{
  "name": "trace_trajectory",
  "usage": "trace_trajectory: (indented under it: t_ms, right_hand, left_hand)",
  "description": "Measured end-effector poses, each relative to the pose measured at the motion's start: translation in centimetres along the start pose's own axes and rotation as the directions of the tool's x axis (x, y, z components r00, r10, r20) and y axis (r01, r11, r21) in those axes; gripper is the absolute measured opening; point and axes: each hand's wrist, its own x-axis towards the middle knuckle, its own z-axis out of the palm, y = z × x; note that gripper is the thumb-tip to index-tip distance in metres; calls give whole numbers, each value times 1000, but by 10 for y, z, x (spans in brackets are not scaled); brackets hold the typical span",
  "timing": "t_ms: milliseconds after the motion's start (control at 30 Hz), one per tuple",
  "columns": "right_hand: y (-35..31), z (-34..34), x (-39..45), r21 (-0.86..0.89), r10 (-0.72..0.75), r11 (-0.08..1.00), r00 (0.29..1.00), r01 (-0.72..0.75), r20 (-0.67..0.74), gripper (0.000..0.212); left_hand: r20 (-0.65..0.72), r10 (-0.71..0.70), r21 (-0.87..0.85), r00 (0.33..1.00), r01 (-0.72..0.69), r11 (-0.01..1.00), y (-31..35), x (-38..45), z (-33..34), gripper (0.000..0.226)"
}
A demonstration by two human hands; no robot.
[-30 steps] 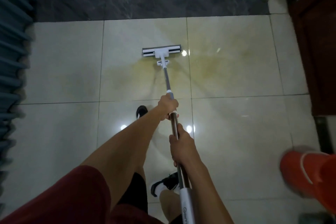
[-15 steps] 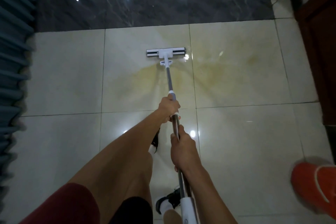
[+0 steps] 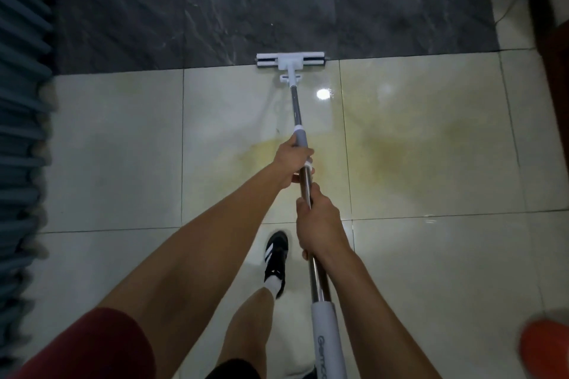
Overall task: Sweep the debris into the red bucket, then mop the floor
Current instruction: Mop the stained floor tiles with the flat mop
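mop head (image 3: 290, 61) pushed forward to dark tile edge; both hands' fingers (image 3: 297, 154) grip pole.

One head-worn wide-angle camera looks forward and steeply down from standing height at the tiled floor (image 3: 431, 271), arms nearest, dark tiles farthest.

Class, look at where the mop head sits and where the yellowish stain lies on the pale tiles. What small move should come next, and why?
Probably a pull back toward the body. The mop head sits at the seam with the dark floor, past the yellowish stain. Both the left hand and right hand grip the handle, ready to drag across it.
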Motion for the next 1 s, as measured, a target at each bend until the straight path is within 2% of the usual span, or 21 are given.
trace_trajectory:
  t_ms: [67,133,300,500,700,800,933,1000]
  right_hand:
    - [-21,-1,19,1,6,1000,1000,-6,-1,34]
    - [-41,-3,35,-16,4,1000,1000,-4,-4,33]
    - [-90,-15,100,-12,13,1000,1000,-14,-21,34]
    - [-110,-39,136,19,45,999,999,-45,-19,34]
    - [-68,-38,105,73,33,997,999,-35,26,32]
    - [-37,-34,78,132,31,991,999,-36,41,32]
    - [12,-21,31,175,51,983,998,-56,31,31]
    - [40,-14,3,180,68,981,998,-69,15,33]
  left_hand:
    - [-3,-2,27,1000,2,1000,25,16,-6,28]
    - [21,-6,43,1000,5,999,45,28,-11,21]
    - [51,40,50,998,-42,998,95,65,-14,33]
    - [85,30,140,996,-42,989,139,82,-5,29]
    - [16,17,275,1000,-20,961,106,69,16,21]
    - [62,-2,292,998,-16,956,80,51,18,27]
    - [94,-17,340,995,-16,940,31,10,24,18]
    - [106,-28,379,994,-15,925,3,-15,30,22]
